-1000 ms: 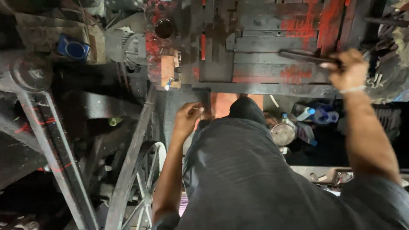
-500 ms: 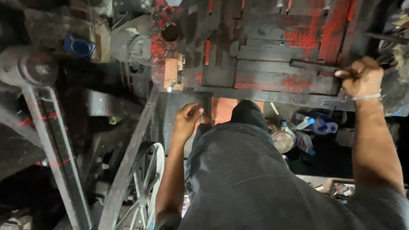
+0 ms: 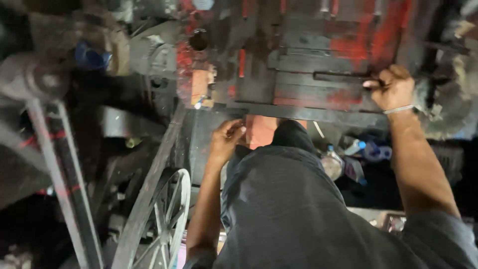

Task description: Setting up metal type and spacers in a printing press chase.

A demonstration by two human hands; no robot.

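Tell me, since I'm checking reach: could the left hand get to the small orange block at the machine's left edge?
Probably yes. The left hand rests by the dark metal bed's front edge, and the small orange block sits just above and left of it, with nothing visible between.

— What carried the work?
— A dark metal machine bed (image 3: 318,74), streaked with red paint (worn in patches). A long dark bar (image 3: 343,77) lay flat on it, with an orange block (image 3: 200,85) at its left edge.
— And below?
— Plastic bottles (image 3: 354,147) and a round tin (image 3: 330,164) sat on the floor (image 3: 368,184).
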